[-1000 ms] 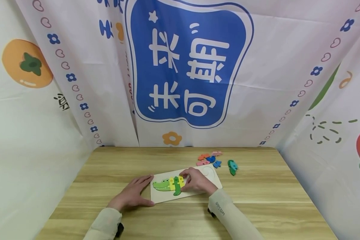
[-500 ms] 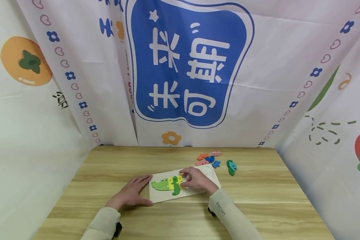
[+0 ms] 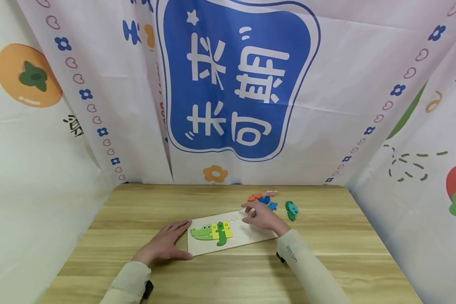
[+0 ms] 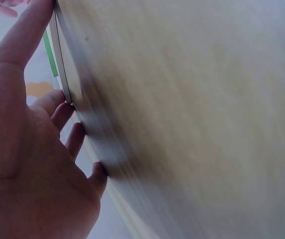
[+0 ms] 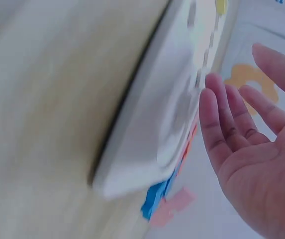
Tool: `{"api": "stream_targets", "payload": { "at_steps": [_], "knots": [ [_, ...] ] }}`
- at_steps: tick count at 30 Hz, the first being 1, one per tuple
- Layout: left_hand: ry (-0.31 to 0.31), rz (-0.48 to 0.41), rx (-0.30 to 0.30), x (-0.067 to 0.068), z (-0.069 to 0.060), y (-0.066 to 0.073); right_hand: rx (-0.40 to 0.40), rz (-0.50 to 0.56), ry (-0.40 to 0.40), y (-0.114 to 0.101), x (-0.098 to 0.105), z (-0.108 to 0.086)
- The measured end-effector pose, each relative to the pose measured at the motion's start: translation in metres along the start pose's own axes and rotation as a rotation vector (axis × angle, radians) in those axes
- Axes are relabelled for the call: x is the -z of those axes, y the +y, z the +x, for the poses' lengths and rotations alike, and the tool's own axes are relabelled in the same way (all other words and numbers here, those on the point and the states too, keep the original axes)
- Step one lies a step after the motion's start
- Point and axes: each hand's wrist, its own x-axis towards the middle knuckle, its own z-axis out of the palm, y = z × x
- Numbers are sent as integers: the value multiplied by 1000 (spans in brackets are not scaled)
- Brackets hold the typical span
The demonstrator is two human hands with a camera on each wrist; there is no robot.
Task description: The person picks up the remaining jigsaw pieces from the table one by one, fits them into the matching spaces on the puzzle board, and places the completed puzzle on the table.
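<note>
In the head view, part of the white board (image 3: 240, 235) is covered by the right hand (image 3: 264, 216), the marks on the crocodile's coloured segments (image 3: 221, 230) are too small to be read, and both sleeves (image 3: 127, 280) are cut off by the bottom edge. In the left wrist view, the left hand (image 4: 33, 144) is cropped at the left. In the right wrist view, the board is blurred and cut off at the top, and the orange piece (image 5: 187, 148) is mostly hidden behind it.

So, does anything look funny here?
Yes: the blue sign reads sideways, as if hung wrong. The puzzle board also sits crooked on the table. Nothing looks spilled or broken.
</note>
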Motion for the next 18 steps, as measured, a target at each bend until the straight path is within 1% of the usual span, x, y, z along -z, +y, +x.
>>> {"api": "stream_targets", "payload": {
  "at_steps": [7,11,14,18],
  "knots": [
    [-1,-10,-6,2,0,0,-42,-22,108,15,19,4],
    [-4,-14,-6,3,-1,-1,-95,-20,163,21,25,5],
    [-2,-11,-6,3,-2,0,-127,-23,189,26,29,5],
    [1,-14,-11,3,-2,0,-179,-14,203,30,33,5]
  ]
}}
